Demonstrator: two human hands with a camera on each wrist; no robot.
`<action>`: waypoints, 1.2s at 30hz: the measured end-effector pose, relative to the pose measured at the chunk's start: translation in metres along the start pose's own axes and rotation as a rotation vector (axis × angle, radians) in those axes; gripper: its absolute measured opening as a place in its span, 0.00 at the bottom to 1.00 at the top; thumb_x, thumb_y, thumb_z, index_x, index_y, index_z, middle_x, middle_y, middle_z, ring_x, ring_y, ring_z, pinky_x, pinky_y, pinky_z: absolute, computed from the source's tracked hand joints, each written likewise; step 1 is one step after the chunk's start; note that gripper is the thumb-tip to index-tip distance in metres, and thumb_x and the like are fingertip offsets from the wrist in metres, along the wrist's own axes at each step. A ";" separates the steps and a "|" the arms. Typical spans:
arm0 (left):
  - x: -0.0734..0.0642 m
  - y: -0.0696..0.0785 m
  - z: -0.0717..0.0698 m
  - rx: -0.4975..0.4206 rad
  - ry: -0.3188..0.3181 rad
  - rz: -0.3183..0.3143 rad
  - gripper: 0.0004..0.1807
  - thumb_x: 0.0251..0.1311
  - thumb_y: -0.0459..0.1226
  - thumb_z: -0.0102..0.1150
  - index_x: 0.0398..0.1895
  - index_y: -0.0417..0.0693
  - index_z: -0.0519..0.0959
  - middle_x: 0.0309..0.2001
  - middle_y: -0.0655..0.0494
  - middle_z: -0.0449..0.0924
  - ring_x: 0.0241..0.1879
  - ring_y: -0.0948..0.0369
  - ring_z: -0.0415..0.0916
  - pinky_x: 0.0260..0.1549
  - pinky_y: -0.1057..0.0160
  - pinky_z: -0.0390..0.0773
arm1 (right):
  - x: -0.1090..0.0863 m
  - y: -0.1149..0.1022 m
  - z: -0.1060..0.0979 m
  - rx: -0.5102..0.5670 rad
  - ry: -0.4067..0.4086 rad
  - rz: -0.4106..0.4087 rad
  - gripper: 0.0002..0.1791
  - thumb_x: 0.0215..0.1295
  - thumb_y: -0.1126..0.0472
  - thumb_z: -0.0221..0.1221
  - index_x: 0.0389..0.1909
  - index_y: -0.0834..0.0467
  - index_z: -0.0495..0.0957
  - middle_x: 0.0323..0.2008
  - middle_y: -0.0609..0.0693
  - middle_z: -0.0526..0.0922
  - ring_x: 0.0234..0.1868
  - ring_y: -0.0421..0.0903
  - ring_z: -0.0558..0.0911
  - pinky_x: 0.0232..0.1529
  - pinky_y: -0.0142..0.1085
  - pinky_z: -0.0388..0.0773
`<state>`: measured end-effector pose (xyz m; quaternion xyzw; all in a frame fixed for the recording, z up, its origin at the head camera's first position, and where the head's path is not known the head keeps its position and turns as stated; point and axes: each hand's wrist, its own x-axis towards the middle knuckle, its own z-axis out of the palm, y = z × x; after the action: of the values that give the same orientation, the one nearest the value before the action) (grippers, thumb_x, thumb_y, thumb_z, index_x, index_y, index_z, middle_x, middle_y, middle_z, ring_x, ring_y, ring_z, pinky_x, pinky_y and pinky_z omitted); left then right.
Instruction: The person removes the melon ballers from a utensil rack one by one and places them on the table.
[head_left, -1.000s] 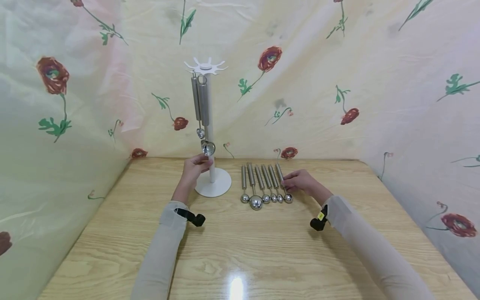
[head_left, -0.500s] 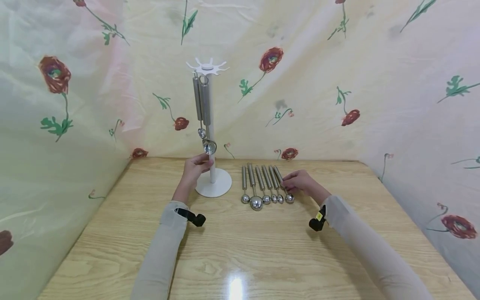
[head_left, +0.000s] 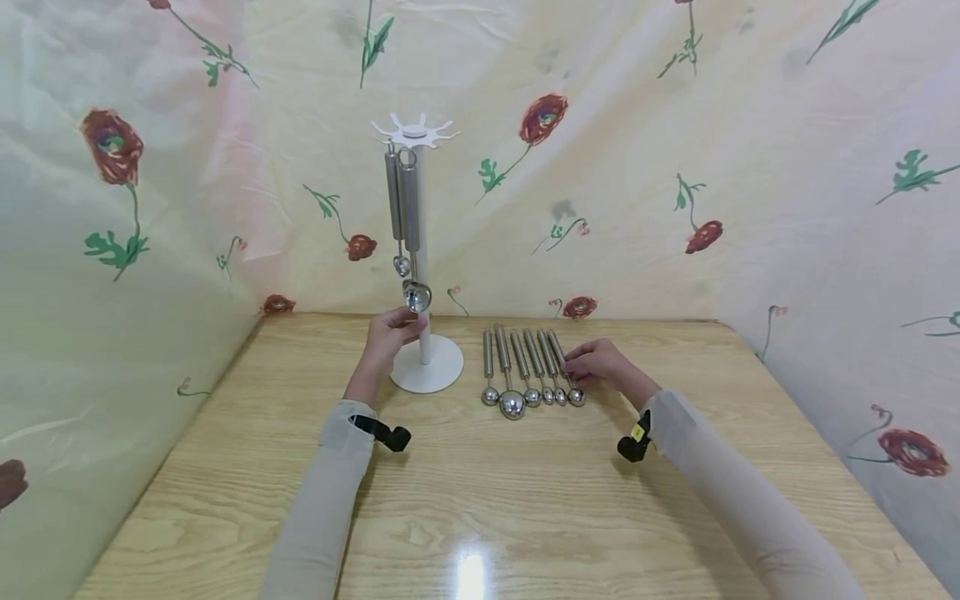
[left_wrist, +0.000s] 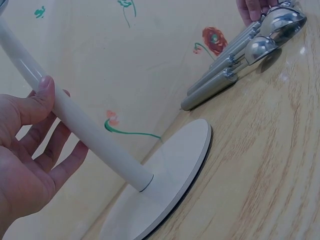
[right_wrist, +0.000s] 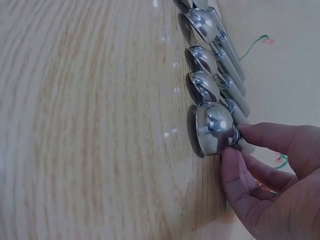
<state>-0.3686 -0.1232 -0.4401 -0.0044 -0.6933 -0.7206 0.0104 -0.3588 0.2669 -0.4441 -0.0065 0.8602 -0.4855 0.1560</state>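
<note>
My left hand [head_left: 386, 340] holds the white post [left_wrist: 95, 137] of an upright stand low down, thumb on one side and fingers behind. Two steel measuring spoons hang bowl-down from the stand's pronged top [head_left: 414, 133]: a small-bowled one [head_left: 394, 196] and a larger-bowled one [head_left: 410, 204]. To the right, several more measuring spoons lie side by side on the table, handles pointing away. My right hand [head_left: 603, 364] pinches the rightmost measuring spoon [right_wrist: 215, 127] near where the handle meets the bowl. That spoon lies slanted, its handle tip close to its neighbour.
The stand's round white base [head_left: 442, 379] rests flat on the wooden table [head_left: 480, 492]. The largest-bowled spoon [head_left: 513, 405] is second from the left in the row. A flowered cloth [head_left: 637, 167] hangs behind the table's back edge and along both sides.
The handle of the rightmost measuring spoon has tilted left toward its neighbour, with my right hand still on it. My left hand stays on the stand's post.
</note>
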 end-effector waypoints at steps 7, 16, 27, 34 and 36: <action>0.002 0.000 0.000 -0.001 -0.006 0.001 0.20 0.67 0.33 0.64 0.62 0.40 0.79 0.56 0.46 0.82 0.50 0.61 0.79 0.60 0.59 0.83 | 0.006 0.005 0.001 0.043 0.017 0.008 0.24 0.69 0.66 0.63 0.60 0.77 0.72 0.32 0.48 0.87 0.30 0.38 0.84 0.36 0.34 0.89; 0.001 -0.001 0.001 0.002 -0.006 0.008 0.19 0.67 0.33 0.65 0.60 0.40 0.80 0.53 0.50 0.83 0.51 0.61 0.79 0.60 0.59 0.84 | 0.004 0.005 0.001 0.046 0.023 0.006 0.25 0.69 0.66 0.62 0.63 0.76 0.71 0.33 0.48 0.86 0.31 0.39 0.84 0.37 0.33 0.89; 0.000 -0.001 -0.001 -0.003 -0.004 -0.010 0.20 0.67 0.34 0.65 0.61 0.41 0.80 0.52 0.51 0.84 0.49 0.62 0.79 0.60 0.58 0.83 | -0.002 0.005 0.002 0.054 0.004 -0.037 0.28 0.71 0.65 0.61 0.66 0.75 0.69 0.38 0.53 0.88 0.33 0.40 0.85 0.41 0.36 0.90; 0.000 -0.001 0.000 0.006 -0.010 -0.015 0.20 0.67 0.33 0.64 0.62 0.41 0.79 0.55 0.48 0.82 0.50 0.61 0.78 0.61 0.57 0.83 | -0.003 0.005 0.001 0.054 0.001 -0.056 0.28 0.72 0.65 0.60 0.67 0.74 0.68 0.39 0.54 0.87 0.33 0.41 0.84 0.38 0.37 0.89; 0.000 0.000 -0.001 0.007 -0.008 -0.011 0.20 0.67 0.33 0.65 0.61 0.41 0.80 0.53 0.49 0.83 0.50 0.61 0.79 0.61 0.58 0.83 | -0.002 0.004 0.001 0.045 0.006 -0.075 0.28 0.72 0.64 0.61 0.67 0.73 0.68 0.42 0.60 0.86 0.34 0.41 0.83 0.37 0.36 0.88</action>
<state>-0.3690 -0.1238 -0.4405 -0.0034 -0.6960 -0.7180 0.0040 -0.3557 0.2689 -0.4475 -0.0340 0.8486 -0.5102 0.1353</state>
